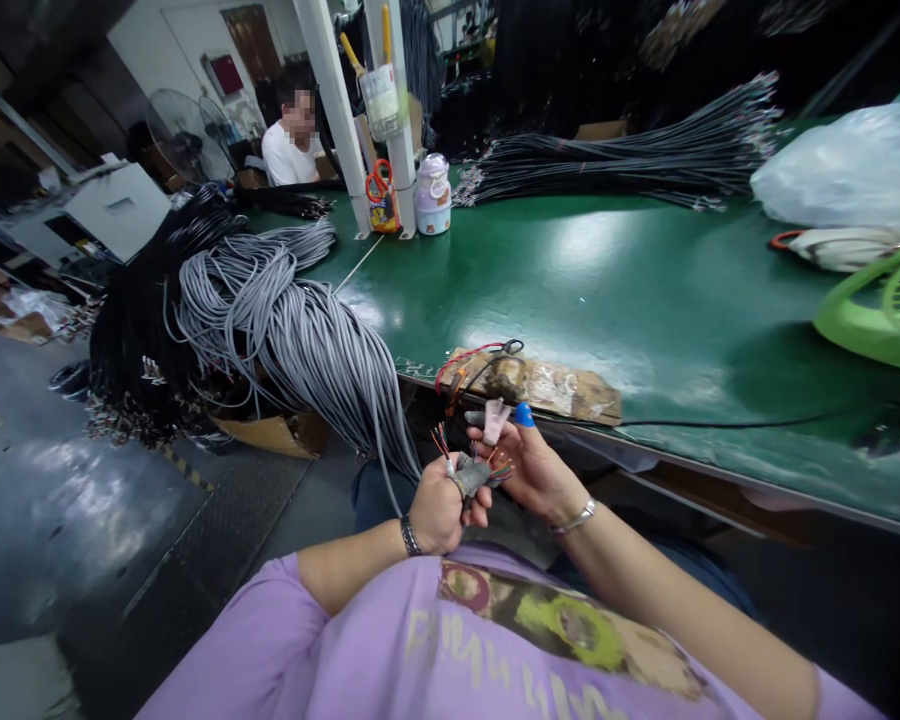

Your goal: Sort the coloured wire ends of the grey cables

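Note:
My left hand (441, 505) is closed around the end of a grey cable (399, 490). Thin coloured wires (440, 440) fan out above its fist, and more coloured wire ends (501, 472) stick out by its grey-wrapped fingertips. Close beside them is my right hand (536, 470), palm turned inward, fingers apart and slightly bent. It has a blue cover on one tip, a pink wrap on another finger and a grey wrap on a third. Whether its lower fingers touch the wires is hard to make out.
A worn wooden block (577, 393) with red and black leads lies on the bench edge (690, 470). Grey cables (292, 320) hang at the left. Black cables (615, 165), a plastic bag (855, 170) and a green fan (885, 300) lie farther off. A person (285, 150) sits behind.

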Action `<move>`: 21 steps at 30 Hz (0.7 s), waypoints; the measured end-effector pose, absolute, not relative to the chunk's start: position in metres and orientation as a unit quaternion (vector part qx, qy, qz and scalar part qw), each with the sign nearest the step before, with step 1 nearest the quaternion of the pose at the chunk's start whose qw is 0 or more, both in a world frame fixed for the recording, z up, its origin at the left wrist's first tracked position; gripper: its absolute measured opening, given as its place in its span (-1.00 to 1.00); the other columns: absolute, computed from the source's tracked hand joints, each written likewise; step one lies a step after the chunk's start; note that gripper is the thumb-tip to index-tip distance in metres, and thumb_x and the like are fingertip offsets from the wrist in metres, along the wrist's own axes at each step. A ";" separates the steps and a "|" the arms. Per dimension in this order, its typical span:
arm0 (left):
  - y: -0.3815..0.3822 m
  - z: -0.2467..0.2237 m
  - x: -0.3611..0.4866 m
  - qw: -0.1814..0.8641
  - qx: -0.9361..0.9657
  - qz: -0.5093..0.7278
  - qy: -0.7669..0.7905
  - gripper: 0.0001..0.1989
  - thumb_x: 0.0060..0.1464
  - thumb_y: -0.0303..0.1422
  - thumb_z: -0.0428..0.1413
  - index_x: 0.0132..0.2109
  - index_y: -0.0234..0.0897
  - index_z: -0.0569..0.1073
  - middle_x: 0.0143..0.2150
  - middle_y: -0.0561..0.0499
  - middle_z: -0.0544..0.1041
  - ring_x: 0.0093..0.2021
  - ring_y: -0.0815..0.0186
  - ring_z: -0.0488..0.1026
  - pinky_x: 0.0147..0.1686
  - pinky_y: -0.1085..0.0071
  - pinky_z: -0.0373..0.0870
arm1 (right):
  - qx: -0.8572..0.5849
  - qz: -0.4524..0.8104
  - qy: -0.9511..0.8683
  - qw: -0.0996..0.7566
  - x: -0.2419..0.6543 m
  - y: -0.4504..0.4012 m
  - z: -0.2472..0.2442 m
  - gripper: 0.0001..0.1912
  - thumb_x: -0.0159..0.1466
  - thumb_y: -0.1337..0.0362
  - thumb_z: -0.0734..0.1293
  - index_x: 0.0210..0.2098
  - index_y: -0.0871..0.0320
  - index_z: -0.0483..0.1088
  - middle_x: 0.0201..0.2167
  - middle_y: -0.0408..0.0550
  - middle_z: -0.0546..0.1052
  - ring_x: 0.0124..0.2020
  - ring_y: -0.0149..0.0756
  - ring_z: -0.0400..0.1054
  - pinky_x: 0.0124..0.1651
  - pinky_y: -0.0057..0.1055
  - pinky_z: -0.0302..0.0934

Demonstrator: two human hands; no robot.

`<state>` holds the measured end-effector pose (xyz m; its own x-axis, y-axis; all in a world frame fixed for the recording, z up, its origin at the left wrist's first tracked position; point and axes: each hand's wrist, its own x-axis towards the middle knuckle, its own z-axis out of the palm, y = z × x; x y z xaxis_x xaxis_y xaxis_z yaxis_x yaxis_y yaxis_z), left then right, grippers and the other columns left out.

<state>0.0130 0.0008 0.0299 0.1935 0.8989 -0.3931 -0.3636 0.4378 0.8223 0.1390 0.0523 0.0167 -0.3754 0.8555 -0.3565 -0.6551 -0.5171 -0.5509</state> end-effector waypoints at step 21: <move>0.003 0.039 0.008 0.695 0.295 0.469 0.457 -0.59 -0.17 -0.09 0.25 -0.41 -0.28 0.25 -0.63 0.15 0.38 -0.76 0.51 0.26 -0.79 0.59 -0.06 | -0.428 0.626 -0.351 0.549 0.141 0.052 0.011 -0.54 0.12 -0.18 0.34 -0.51 0.12 0.42 -0.58 -0.14 0.41 -0.53 -0.38 0.19 -0.43 -0.41 0.12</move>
